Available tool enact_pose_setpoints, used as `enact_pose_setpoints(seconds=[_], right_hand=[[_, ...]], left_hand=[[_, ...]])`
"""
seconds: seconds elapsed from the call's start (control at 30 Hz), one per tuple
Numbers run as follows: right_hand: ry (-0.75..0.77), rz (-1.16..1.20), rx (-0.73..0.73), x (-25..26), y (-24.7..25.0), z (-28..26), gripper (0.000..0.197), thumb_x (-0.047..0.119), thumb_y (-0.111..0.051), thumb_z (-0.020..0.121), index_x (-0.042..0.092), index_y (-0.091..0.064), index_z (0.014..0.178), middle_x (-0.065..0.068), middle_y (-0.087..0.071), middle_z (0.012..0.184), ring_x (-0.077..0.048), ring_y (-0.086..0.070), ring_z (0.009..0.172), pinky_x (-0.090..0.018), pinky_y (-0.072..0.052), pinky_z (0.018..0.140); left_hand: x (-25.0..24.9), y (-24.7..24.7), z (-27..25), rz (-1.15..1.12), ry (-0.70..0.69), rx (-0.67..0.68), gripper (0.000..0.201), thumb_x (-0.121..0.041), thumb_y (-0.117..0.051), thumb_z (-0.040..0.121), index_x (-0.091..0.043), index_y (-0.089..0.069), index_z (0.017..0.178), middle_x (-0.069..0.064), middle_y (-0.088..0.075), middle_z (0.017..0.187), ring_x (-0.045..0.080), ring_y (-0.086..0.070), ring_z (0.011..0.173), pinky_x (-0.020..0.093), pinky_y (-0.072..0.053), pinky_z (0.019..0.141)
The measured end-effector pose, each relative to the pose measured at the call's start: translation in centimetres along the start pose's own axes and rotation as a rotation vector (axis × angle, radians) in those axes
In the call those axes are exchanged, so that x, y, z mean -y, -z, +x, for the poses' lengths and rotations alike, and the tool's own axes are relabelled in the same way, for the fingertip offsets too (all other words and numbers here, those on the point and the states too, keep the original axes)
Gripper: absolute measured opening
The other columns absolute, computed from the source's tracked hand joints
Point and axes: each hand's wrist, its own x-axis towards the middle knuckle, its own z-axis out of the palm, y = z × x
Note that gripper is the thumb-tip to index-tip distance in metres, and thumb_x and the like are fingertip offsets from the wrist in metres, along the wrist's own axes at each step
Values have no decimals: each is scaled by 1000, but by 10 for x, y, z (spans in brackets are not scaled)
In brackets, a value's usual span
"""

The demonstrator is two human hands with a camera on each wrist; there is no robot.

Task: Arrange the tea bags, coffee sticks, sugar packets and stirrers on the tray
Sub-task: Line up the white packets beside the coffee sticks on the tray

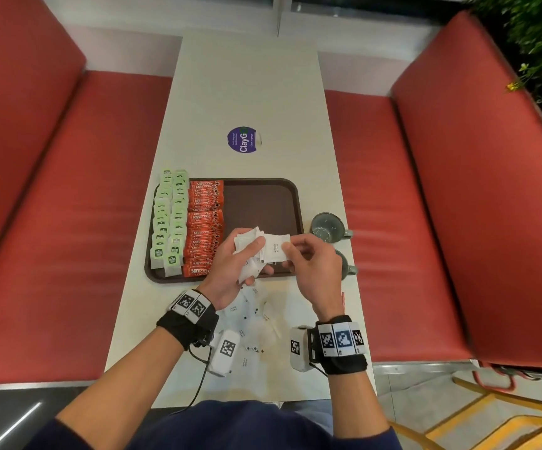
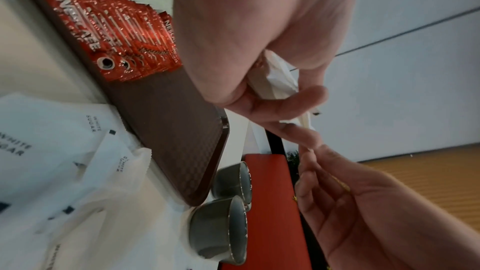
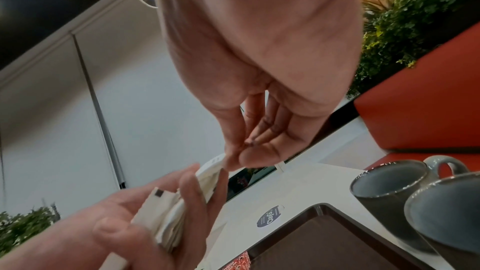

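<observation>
A brown tray (image 1: 263,203) lies on the white table, with green tea bags (image 1: 169,222) in two columns at its left and red coffee sticks (image 1: 204,227) beside them. My left hand (image 1: 240,267) grips a stack of white sugar packets (image 1: 250,245) above the tray's near edge. My right hand (image 1: 308,258) pinches the right end of the top sugar packet (image 1: 276,250). In the right wrist view the stack of sugar packets (image 3: 168,219) sits fanned in the left hand. More loose sugar packets (image 1: 253,323) lie on the table near me. No stirrers are visible.
Two grey cups (image 1: 328,227) stand just right of the tray, one partly hidden behind my right hand. A purple round sticker (image 1: 243,139) marks the table beyond the tray. Red bench seats (image 1: 68,206) flank the table. The tray's right half (image 2: 168,114) is bare.
</observation>
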Motion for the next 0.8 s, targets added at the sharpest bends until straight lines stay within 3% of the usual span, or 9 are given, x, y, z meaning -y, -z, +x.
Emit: enact_pose_setpoints(seconds=[0.1, 0.17, 0.27, 0.37, 0.43, 0.53, 0.63, 0.7, 0.8], right_hand=[[12, 33, -21, 4, 4, 0, 6, 23, -79, 100, 27, -76, 97, 6, -80, 82, -10, -79, 70, -25, -60, 69], [38, 47, -44, 1, 6, 2, 6, 29, -79, 100, 33, -76, 97, 8, -77, 83, -13, -76, 75, -33, -60, 72], [85, 121, -40, 3, 12, 3, 3, 33, -76, 103, 32, -75, 105, 3, -57, 77, -14, -58, 75, -34, -50, 69], [133, 323, 91, 12, 19, 1, 4, 17, -69, 108, 18, -72, 110, -4, -61, 80, -23, -60, 74, -29, -52, 66], [162, 392, 169, 13, 21, 1, 7, 9, -63, 111, 6, -69, 109, -11, -70, 90, -26, -67, 82, -36, -59, 77], [170, 300, 181, 10, 21, 4, 12, 12, -66, 107, 11, -71, 96, -2, -70, 92, -19, -62, 84, -42, -50, 77], [189, 106, 201, 6, 23, 9, 16, 13, -83, 94, 22, -71, 97, -1, -73, 94, -28, -67, 85, -48, -58, 77], [185, 40, 196, 7, 25, 12, 22, 12, -85, 91, 25, -70, 100, -2, -73, 98, -34, -68, 89, -53, -60, 79], [211, -5, 178, 10, 25, 16, 25, 10, -84, 91, 27, -69, 101, 2, -73, 99, -29, -70, 88, -48, -61, 79]], left_hand=[[-2, 2, -1, -10, -27, -12, 31, -26, -71, 105, -19, -57, 132, 11, -78, 111, 27, -75, 76, 21, -37, 40], [-3, 4, -1, -19, -46, -20, 31, -24, -70, 105, -18, -56, 133, 14, -78, 115, 27, -75, 74, 21, -37, 39], [-5, 8, 1, -9, -66, -47, 32, -24, -70, 105, -15, -55, 132, 16, -78, 120, 28, -75, 74, 22, -37, 39], [-6, 9, 2, 48, -65, -76, 33, -24, -73, 103, -15, -57, 131, 18, -78, 117, 32, -75, 73, 24, -36, 38], [-7, 8, 3, 76, -72, -70, 30, -22, -73, 103, -16, -58, 128, 18, -78, 114, 34, -74, 71, 24, -34, 37], [-12, 4, 5, 104, -71, -25, 29, -23, -71, 105, -18, -57, 129, 17, -79, 112, 36, -75, 72, 24, -33, 36], [-18, 1, 5, 112, -85, 2, 32, -25, -73, 104, -17, -57, 130, 19, -78, 106, 37, -75, 71, 24, -34, 36], [-21, 1, 5, 108, -89, 17, 33, -25, -73, 104, -17, -56, 131, 22, -78, 106, 36, -75, 71, 24, -35, 35], [-24, 4, 4, 99, -83, 32, 35, -25, -72, 105, -15, -54, 133, 24, -77, 109, 36, -75, 71, 24, -35, 35]])
